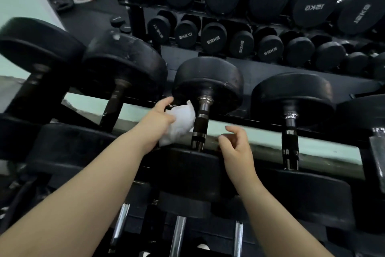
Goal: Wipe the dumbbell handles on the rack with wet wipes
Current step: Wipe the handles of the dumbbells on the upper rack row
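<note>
While left hand [159, 118] grips wipe [182, 123] against middle dumbbell handle [201, 123], right hand [235, 146] hangs empty, fingers loosely curled. Mid-task guess: can't tell which neighbouring handles [290, 138] done.

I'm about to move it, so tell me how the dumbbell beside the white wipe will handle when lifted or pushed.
Probably heavy: the dumbbell has thick black heads on a metal handle. Its round heads suggest it could roll once off the rack, which cradles it now. The shiny handle may be slick if the wipe in the left hand wets it.
</note>
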Available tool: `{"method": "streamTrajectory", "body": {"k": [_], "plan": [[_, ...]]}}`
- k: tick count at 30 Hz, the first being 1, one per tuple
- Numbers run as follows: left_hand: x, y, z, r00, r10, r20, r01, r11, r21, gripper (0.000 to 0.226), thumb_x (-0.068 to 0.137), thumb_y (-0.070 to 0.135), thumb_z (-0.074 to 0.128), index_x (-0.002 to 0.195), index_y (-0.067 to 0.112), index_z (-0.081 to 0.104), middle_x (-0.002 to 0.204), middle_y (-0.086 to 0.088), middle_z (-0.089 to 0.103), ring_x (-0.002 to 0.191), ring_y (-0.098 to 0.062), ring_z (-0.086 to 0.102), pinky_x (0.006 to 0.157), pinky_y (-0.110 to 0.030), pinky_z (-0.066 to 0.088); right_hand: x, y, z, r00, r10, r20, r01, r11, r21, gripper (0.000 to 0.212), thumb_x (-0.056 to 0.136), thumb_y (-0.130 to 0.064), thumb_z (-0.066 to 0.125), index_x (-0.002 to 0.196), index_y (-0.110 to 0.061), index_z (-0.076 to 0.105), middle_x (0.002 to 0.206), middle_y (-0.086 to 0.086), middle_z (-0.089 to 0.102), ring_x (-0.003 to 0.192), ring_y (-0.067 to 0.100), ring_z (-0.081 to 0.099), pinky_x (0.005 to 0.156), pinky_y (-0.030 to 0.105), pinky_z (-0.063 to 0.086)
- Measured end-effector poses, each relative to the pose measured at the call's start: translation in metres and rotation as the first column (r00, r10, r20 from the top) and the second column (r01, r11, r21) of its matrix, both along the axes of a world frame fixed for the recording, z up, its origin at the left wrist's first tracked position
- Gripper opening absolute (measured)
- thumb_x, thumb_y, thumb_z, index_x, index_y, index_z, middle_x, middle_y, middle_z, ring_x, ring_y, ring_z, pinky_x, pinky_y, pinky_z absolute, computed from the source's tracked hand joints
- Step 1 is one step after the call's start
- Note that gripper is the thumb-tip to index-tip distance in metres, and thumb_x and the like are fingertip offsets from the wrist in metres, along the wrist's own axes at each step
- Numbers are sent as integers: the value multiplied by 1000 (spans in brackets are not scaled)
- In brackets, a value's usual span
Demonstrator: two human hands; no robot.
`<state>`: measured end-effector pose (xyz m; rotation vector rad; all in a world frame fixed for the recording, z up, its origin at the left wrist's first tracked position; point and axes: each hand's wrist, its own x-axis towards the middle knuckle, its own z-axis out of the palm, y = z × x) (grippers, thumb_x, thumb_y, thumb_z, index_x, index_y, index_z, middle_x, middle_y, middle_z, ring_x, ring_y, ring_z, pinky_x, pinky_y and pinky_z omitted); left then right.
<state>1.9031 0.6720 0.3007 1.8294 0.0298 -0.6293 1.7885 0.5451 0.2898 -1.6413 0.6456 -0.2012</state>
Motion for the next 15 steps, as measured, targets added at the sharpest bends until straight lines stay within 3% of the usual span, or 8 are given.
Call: {"method": "streamTrajectory", "body": {"k": [3, 5, 7, 9, 11, 13, 15], "plan": [[-20, 14, 31, 1000, -1, 24, 6, 976, -216, 50, 91, -1, 41, 127, 33, 42, 127, -11, 50, 111, -27, 54, 94, -36, 44, 3, -3, 10, 996, 76, -49, -81, 990, -112, 46, 87, -23, 54, 130, -18, 38, 119, -7, 48, 104, 7, 46, 86, 16, 33], [-34, 21, 47, 998, -19, 53, 36, 939, -343, 43, 90, -2, 43, 111, 36, 47, 115, -7, 56, 102, -22, 58, 88, -32, 47, 7, -1, 27, 992, 125, 2, -124, 988, -91, 56, 85, -25, 57, 135, -20, 33, 124, -12, 41, 113, 3, 40, 93, 20, 30], [-46, 27, 53, 993, -12, 119, 56, 923, -380, 43, 88, -4, 46, 101, 36, 49, 99, -2, 61, 87, -14, 61, 77, -24, 51, 12, 2, 44, 965, 257, 49, -259, 965, 38, 54, 83, -22, 61, 132, -20, 37, 118, -13, 50, 109, 4, 48, 92, 22, 36], [-55, 33, 56, 983, 19, 182, 47, 935, -353, 43, 86, -5, 51, 98, 36, 49, 90, 4, 64, 80, -9, 61, 69, -20, 51, 15, 8, 53, 893, 447, 53, -450, 880, 152, 44, 80, -19, 65, 121, -18, 50, 110, -5, 63, 102, 13, 59, 89, 29, 47], [-61, 41, 55, 962, 33, 273, 40, 965, -260, 42, 84, 0, 55, 96, 39, 49, 91, 8, 64, 82, -9, 61, 70, -20, 49, 16, 18, 56, 830, 558, 0, -554, 823, 124, 28, 76, -15, 66, 104, -16, 62, 98, 2, 68, 93, 18, 64, 84, 30, 49], [-64, 59, 51, 899, -12, 437, 67, 992, -111, 39, 83, 7, 59, 93, 44, 48, 95, 16, 62, 91, -4, 58, 79, -17, 45, 19, 29, 57, 863, 504, -27, -502, 862, 67, 12, 80, -5, 61, 87, -14, 63, 85, 3, 66, 81, 16, 62, 75, 24, 49], [-66, 81, 47, 758, -105, 644, 82, 995, 65, 36, 83, 14, 60, 92, 47, 47, 93, 27, 56, 97, 14, 49, 86, -2, 34, 22, 36, 56, 926, 376, -23, -374, 924, 75, 16, 83, -1, 55, 79, -15, 63, 77, 1, 64, 70, 11, 60, 63, 16, 48]]}}
